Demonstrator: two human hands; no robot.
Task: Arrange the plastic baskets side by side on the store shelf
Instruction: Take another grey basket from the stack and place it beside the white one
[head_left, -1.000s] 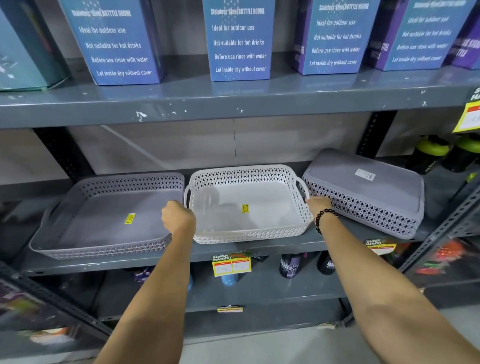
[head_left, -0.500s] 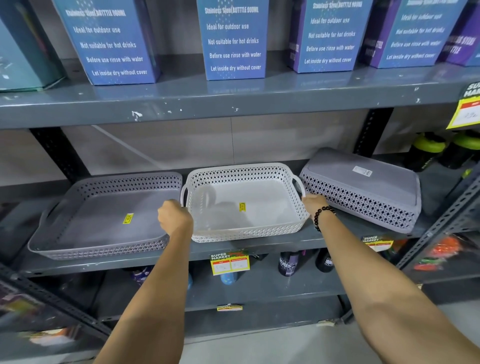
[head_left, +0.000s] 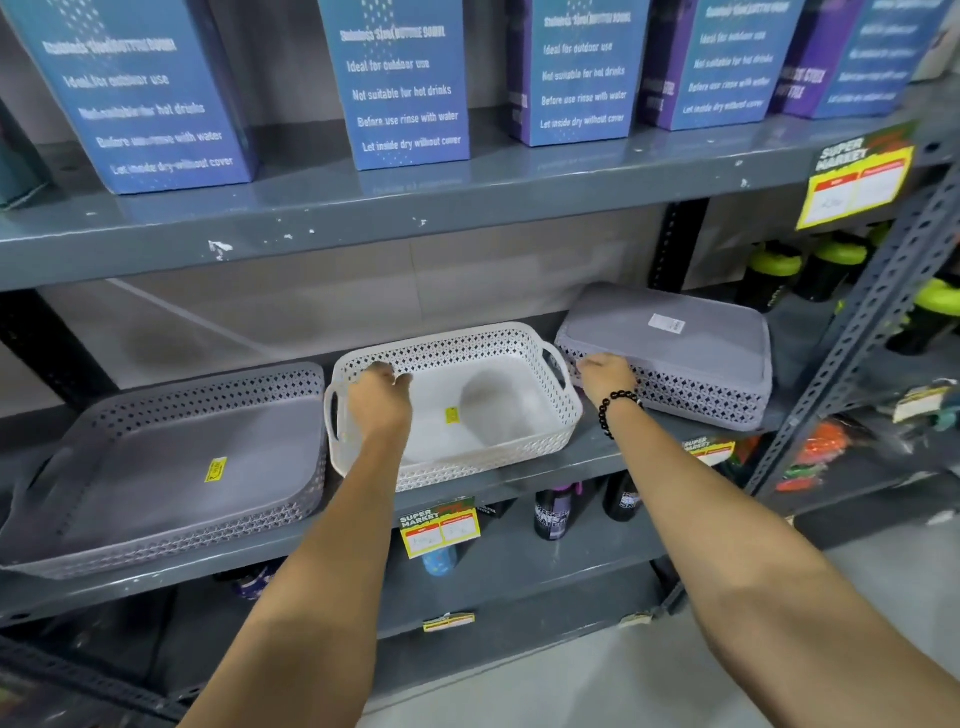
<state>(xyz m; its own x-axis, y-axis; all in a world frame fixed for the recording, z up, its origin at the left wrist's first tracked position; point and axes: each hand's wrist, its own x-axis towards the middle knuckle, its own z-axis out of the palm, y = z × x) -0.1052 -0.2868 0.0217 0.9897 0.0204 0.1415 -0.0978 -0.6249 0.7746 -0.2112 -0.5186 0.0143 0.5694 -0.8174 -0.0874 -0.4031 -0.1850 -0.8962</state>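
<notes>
Three plastic baskets sit on the grey store shelf (head_left: 597, 460). A grey basket (head_left: 171, 467) lies open side up at the left. A white basket (head_left: 467, 335) stands in the middle, close beside it. A second grey basket (head_left: 675, 353) lies upside down at the right, tilted with its far end raised. My left hand (head_left: 382, 402) hovers over the white basket's left part, fingers spread toward its back rim, holding nothing. My right hand (head_left: 605, 376), with a black bead bracelet, grips the overturned basket's near left corner.
Blue and purple bottle boxes (head_left: 405, 88) line the shelf above. Green-capped bottles (head_left: 774, 270) stand behind a perforated metal post (head_left: 857, 332) at the right. A yellow price tag (head_left: 439, 527) hangs on the shelf edge, with dark bottles (head_left: 553, 512) on the shelf below.
Both hands have let go of the white basket's handles. My left hand moved up over the basket's inside; my right hand shifted right onto the overturned grey basket's corner.
</notes>
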